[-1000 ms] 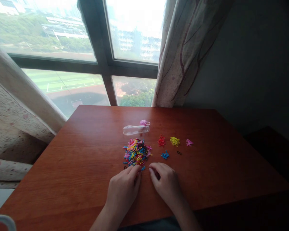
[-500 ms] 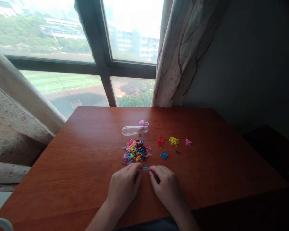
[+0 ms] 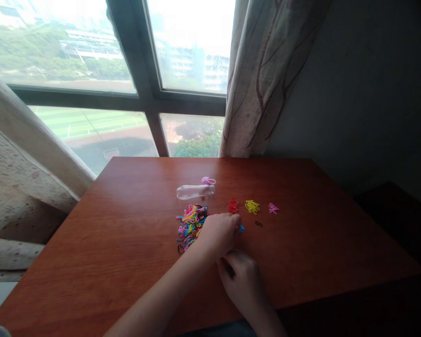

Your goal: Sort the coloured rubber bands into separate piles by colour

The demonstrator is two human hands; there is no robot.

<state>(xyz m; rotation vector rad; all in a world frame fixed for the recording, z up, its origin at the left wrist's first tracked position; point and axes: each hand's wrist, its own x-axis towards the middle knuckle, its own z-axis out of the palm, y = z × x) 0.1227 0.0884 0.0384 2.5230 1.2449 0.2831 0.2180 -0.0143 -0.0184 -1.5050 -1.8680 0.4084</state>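
My left hand reaches across to the right, over the tips of my right hand. Its fingers are curled closed beside the small pile of blue rubber bands, and what they hold is hidden. Behind its wrist lies the big mixed heap of coloured rubber bands, partly covered by the forearm. My right hand rests low on the table, thumb and fingers pinched together; the left hand covers part of the fingertips, so their content does not show. One black band lies just right of the blue pile.
Red bands, yellow bands and pink bands lie in separate small piles. A clear plastic bottle lies on its side beside a pink cap. The wooden table meets the window and curtain at the back.
My left hand has moved right from the front of the mixed heap to the blue pile, crossing above my right hand. My right hand has barely moved. The light-blue bands between the hands are now hidden.
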